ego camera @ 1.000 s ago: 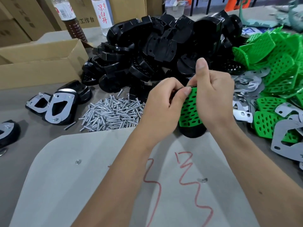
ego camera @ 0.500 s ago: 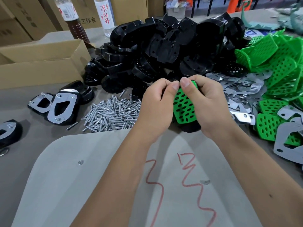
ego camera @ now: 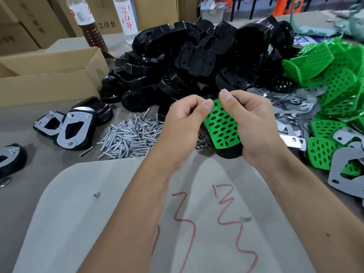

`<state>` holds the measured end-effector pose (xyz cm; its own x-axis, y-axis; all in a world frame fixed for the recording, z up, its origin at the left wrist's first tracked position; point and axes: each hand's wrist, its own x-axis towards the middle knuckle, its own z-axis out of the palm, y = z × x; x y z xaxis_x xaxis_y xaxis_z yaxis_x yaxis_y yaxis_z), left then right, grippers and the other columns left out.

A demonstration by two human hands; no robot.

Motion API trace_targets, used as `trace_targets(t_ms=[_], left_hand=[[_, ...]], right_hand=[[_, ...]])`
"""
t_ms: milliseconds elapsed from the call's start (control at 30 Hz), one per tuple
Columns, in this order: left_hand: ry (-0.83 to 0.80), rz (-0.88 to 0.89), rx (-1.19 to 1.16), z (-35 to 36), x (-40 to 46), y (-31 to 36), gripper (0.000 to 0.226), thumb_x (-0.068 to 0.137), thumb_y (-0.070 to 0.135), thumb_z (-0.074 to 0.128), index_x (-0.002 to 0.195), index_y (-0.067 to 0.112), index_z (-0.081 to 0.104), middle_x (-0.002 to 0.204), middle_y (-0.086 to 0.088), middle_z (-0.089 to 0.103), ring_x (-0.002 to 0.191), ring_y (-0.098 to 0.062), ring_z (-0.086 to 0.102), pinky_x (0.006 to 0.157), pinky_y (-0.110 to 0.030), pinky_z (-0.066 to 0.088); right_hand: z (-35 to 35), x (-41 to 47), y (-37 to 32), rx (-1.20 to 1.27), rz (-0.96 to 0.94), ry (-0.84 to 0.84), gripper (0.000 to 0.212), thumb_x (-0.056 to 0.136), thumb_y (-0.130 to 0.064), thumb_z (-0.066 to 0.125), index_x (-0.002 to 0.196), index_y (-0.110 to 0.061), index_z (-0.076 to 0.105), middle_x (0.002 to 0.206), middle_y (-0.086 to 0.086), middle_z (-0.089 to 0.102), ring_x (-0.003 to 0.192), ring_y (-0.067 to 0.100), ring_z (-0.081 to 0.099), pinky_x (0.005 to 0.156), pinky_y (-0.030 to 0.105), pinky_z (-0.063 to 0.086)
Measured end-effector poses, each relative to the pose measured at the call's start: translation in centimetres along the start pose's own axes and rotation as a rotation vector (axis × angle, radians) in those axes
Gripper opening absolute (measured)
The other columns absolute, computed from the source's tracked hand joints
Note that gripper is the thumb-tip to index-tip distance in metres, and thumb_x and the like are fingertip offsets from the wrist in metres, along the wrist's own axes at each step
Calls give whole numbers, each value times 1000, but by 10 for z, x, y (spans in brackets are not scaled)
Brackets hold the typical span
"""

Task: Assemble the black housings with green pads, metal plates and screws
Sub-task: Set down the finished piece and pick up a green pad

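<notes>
A black housing (ego camera: 229, 153) with a perforated green pad (ego camera: 222, 125) on it is held upright between both hands above the table. My right hand (ego camera: 254, 123) grips its right side, thumb on the pad's top edge. My left hand (ego camera: 183, 123) pinches the pad's upper left corner with its thumb. A big heap of black housings (ego camera: 189, 62) lies behind. Loose green pads (ego camera: 338, 85) and metal plates (ego camera: 291, 107) are piled at the right. Screws (ego camera: 128, 136) lie in a heap at the left of my hands.
Finished housings with metal plates (ego camera: 72, 129) lie at the left, one more (ego camera: 9, 158) at the far left edge. An open cardboard box (ego camera: 49, 75) and two bottles (ego camera: 126, 18) stand behind. A grey sheet with red marks (ego camera: 137, 223) covers the near table. Small nuts (ego camera: 201, 139) lie under the housing.
Both hands have lowered slightly with the housing. My right thumb came down from upright onto the pad's top edge, and the pad now lies flatter on the housing.
</notes>
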<state>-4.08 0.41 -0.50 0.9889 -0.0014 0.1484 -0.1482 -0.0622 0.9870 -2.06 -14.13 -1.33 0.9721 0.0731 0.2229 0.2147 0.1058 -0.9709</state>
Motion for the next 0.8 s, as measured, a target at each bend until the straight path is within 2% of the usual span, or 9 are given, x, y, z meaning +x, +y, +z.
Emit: trace_targets(t_ms=[100, 200, 267, 333, 433, 533, 667, 733, 800], left_hand=[[102, -85, -104, 4, -1, -2, 30, 107, 18, 55, 95, -10, 60, 89, -18, 57, 84, -28, 51, 77, -45, 44], [206, -139, -157, 9, 0, -3, 26, 109, 17, 53, 91, -1, 62, 80, -9, 58, 69, -16, 50, 63, -28, 44], [196, -164, -206, 8, 0, -4, 25, 109, 18, 52, 98, -1, 63, 78, -3, 61, 66, -10, 53, 60, -23, 47], [124, -192, -255, 4, 1, -3, 27, 110, 18, 50, 98, -2, 64, 76, 1, 66, 66, -7, 60, 65, -25, 51], [118, -134, 4, -1, 3, -3, 35, 106, 24, 51, 78, 7, 63, 72, 4, 62, 69, -10, 57, 69, -37, 49], [289, 60, 389, 4, 0, -2, 41, 100, 37, 43, 65, 15, 45, 58, 13, 44, 59, -7, 40, 59, -34, 32], [388, 169, 544, 4, 1, 1, 63, 108, 50, 32, 52, 21, 32, 44, 13, 42, 45, -9, 39, 48, -25, 26], [429, 167, 562, 5, 3, 0, 65, 109, 50, 36, 51, 23, 26, 42, 14, 40, 43, -10, 37, 47, -25, 24], [554, 101, 532, 7, 5, 0, 67, 109, 50, 38, 50, 22, 27, 41, 12, 41, 42, -10, 36, 50, -29, 24]], right_hand=[[3, 2, 3, -123, -15, 28, 42, 103, -42, 61, 79, -10, 71, 73, 11, 68, 68, 19, 66, 60, 40, 56], [6, 4, 5, -351, -13, 133, 67, 102, -56, 56, 65, 0, 51, 61, 15, 49, 58, 21, 46, 56, 49, 46], [8, 4, 4, -392, -57, 194, 69, 101, -52, 61, 59, -2, 38, 56, 10, 36, 55, 21, 35, 51, 47, 35], [6, 4, 1, -380, -121, 198, 66, 100, -44, 67, 57, -9, 33, 54, -1, 30, 55, 18, 29, 50, 38, 27], [5, 4, -2, -448, -200, 160, 64, 99, -35, 72, 55, -11, 32, 53, -3, 26, 54, 13, 25, 52, 31, 25], [11, 1, -5, -524, -270, 55, 64, 98, -31, 73, 53, -8, 35, 50, -3, 26, 51, 12, 25, 50, 23, 22], [18, -5, -4, -480, -295, -36, 63, 102, -28, 68, 53, -7, 33, 48, -3, 27, 48, 12, 25, 47, 23, 22], [20, -6, -3, -465, -315, 17, 63, 103, -30, 66, 54, -10, 32, 49, -6, 27, 48, 11, 26, 49, 22, 22], [22, -6, -2, -464, -300, 118, 59, 103, -37, 64, 57, -12, 38, 50, -8, 31, 50, 8, 30, 51, 19, 24]])
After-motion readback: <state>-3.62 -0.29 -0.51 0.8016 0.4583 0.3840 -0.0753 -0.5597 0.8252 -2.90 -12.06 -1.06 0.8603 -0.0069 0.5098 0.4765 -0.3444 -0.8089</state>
